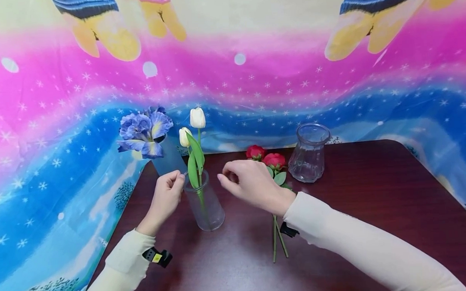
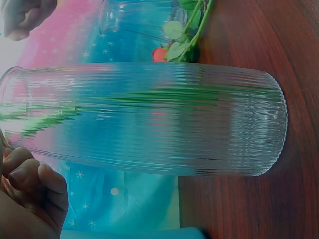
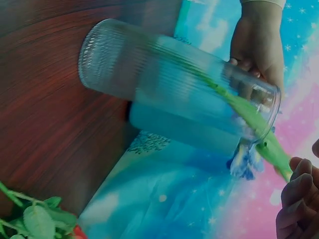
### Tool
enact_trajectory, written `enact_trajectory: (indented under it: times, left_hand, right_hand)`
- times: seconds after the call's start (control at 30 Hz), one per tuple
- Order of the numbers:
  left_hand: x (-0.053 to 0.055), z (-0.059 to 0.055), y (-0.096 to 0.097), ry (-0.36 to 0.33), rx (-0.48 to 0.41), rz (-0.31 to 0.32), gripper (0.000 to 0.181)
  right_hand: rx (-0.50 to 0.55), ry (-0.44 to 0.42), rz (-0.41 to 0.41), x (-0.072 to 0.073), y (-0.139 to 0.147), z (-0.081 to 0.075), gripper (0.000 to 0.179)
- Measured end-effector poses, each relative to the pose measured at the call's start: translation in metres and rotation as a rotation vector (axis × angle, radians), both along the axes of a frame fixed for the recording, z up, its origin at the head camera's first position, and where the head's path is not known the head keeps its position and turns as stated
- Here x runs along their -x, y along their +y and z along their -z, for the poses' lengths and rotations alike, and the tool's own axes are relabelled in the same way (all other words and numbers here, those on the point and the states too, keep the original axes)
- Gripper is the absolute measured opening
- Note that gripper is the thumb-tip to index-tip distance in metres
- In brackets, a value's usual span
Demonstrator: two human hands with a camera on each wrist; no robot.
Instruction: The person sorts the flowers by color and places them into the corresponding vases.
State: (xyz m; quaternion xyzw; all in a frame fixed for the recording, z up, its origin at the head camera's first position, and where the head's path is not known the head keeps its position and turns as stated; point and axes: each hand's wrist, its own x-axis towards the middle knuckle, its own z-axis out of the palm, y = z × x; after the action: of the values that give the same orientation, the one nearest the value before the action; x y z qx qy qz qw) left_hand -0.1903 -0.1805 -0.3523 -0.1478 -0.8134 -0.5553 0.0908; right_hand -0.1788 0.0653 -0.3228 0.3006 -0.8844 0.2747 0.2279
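A clear ribbed glass vase (image 1: 211, 212) stands on the table with two white tulips (image 1: 198, 118) in it, their green leaves rising past the rim. At the left side of that rim, my left hand (image 1: 165, 198) pinches the glass between thumb and curled fingers. My right hand (image 1: 253, 183) hovers to the right of the vase, fingers loosely bent and nothing between them. In the right wrist view its fingertips (image 3: 298, 189) overlap the tulip leaf's edge. Red roses (image 1: 274, 160) with crossed stems lie beyond and beneath the right hand, partly hidden by it.
Behind the tulips, a blue vase (image 1: 168, 158) holds blue-purple irises (image 1: 141, 130) at the table's far left corner. An unfilled clear glass vase (image 1: 308, 160) with a flared rim stands behind the roses to the right. A printed cloth backdrop (image 1: 238, 85) surrounds the dark wooden table (image 1: 365, 192).
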Motion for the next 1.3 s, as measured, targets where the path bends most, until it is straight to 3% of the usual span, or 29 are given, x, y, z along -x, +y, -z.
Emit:
enact_trajectory:
  times: [0.23, 0.53, 0.77, 1.0, 1.17, 1.3]
  left_hand:
    - [0.014, 0.022, -0.008, 0.002, -0.014, -0.019, 0.043]
    - [0.015, 0.025, -0.007, 0.017, -0.054, -0.015, 0.042]
    - [0.010, 0.028, -0.005, 0.029, -0.089, -0.050, 0.044]
    - [0.004, 0.039, -0.006, 0.117, -0.183, -0.083, 0.039]
    - [0.003, 0.044, -0.008, 0.206, -0.274, -0.064, 0.021]
    - [0.002, 0.048, -0.007, 0.230, -0.310, -0.042, 0.020]
  right_hand:
    - [0.010, -0.042, 0.041, 0.001, 0.018, 0.013, 0.012]
    - [0.035, -0.155, 0.081, 0.005, 0.039, 0.035, 0.015]
    - [0.030, -0.193, 0.124, 0.004, 0.050, 0.046, 0.018]
    - [0.039, -0.207, 0.145, 0.004, 0.058, 0.055, 0.018]
    - [0.035, -0.213, 0.156, 0.005, 0.062, 0.058, 0.018]
    - [0.036, -0.229, 0.154, 0.004, 0.064, 0.059, 0.018]
